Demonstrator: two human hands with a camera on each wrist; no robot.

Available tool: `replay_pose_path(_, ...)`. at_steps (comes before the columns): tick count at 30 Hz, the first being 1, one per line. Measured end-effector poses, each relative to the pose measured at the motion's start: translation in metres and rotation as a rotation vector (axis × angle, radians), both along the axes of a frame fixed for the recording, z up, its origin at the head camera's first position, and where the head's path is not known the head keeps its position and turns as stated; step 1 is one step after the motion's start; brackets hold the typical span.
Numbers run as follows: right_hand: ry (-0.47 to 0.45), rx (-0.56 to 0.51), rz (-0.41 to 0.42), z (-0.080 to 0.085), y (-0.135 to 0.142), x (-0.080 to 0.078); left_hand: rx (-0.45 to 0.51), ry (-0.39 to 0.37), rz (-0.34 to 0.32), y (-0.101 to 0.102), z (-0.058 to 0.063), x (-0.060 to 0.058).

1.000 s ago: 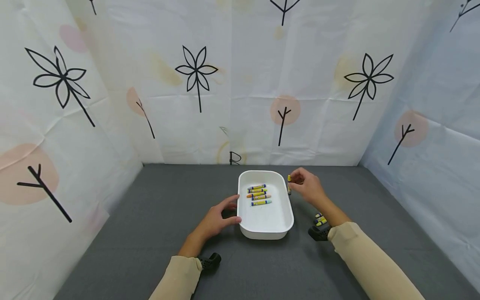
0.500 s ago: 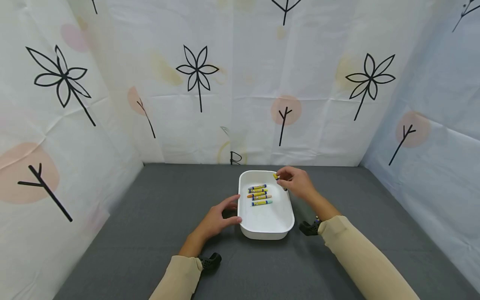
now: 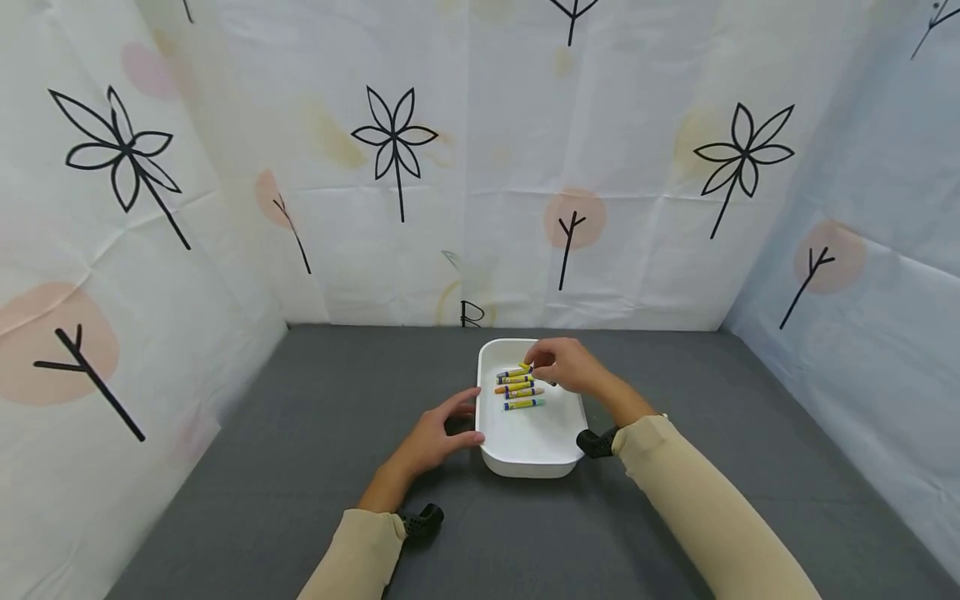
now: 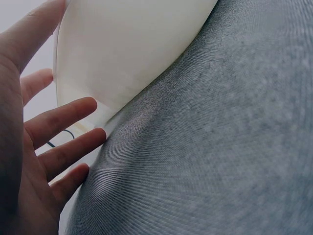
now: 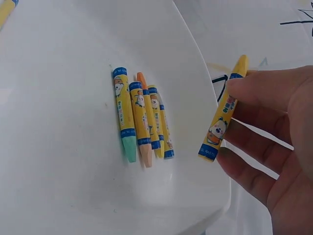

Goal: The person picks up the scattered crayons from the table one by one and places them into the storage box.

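Observation:
My right hand [image 3: 576,367] pinches a yellow oil pastel [image 5: 225,113] between thumb and fingers, over the far part of a white tray [image 3: 534,440]. Below it on the tray floor lies a row of several oil pastels, all in yellow and blue wrappers. A mint green pastel [image 5: 125,115] is nearest me, then a peach pastel [image 5: 141,125] and an orange-tipped pastel [image 5: 142,79]. With fingers and thumb spread, my left hand [image 3: 431,437] rests against the tray's left side. Its lower fingers are extended close to the cloth in the left wrist view.
Grey cloth [image 3: 337,375] covers the table around the tray. A white patterned curtain [image 3: 495,167] rises behind and at both sides. Part of another yellow wrapped stick [image 5: 6,12] shows at the right wrist view's top left corner.
My right hand has carried the yellow pastel leftward from beside the tray's right edge, over the rim, to the row of pastels. My left hand has stayed in place.

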State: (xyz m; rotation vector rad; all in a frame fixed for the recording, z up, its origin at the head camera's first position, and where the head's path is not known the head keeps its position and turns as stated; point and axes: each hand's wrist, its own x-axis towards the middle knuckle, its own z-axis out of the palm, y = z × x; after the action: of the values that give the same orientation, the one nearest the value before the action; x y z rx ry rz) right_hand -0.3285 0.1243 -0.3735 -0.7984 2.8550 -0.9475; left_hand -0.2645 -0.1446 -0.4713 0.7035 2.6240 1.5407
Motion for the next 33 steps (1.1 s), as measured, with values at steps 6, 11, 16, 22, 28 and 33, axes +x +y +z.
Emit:
replay_pose_path(6, -0.057, 0.059, 0.037, -0.006, -0.009, -0.009, -0.001, 0.001, 0.001, -0.001, 0.001, 0.001)
replay_pose_path(11, -0.082, 0.124, 0.035, -0.014, -0.014, -0.014, 0.02, 0.009, -0.011, 0.0, 0.0, 0.0)
replay_pose_path(16, -0.027, 0.175, 0.077, -0.019, -0.016, -0.016, 0.025, 0.011, -0.007, 0.002, -0.001, -0.001)
replay_pose_path(22, -0.013, 0.202, 0.106, -0.02, -0.02, -0.015, 0.022, -0.008, -0.003, 0.003, 0.003, 0.001)
replay_pose_path(28, -0.042, 0.208, 0.073, -0.02, -0.023, -0.016, 0.006, -0.011, 0.009, 0.0, -0.002, -0.001)
replay_pose_path(33, -0.033, 0.192, 0.057, -0.016, -0.023, -0.016, -0.004, -0.011, 0.007, -0.001, -0.001, -0.001)
